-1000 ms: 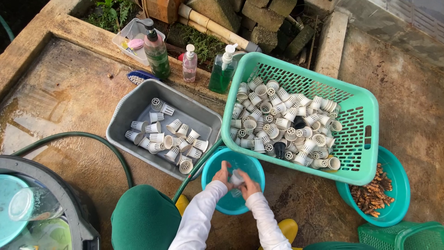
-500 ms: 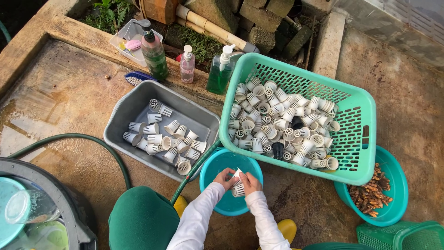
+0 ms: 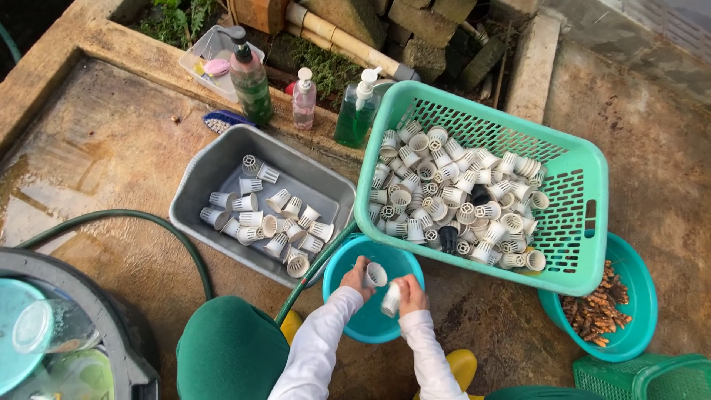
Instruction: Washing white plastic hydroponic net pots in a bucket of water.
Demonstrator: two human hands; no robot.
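Left hand grip is clamped on one white net cup, open mouth facing up. Right hand grips a second cup — long axis near upright. Both sit just apart, over the teal basin.

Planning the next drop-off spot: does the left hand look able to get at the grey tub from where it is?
Probably yes: the left hand, holding a white cup over the blue bowl, is beside the open-topped grey tub; nothing lies between.
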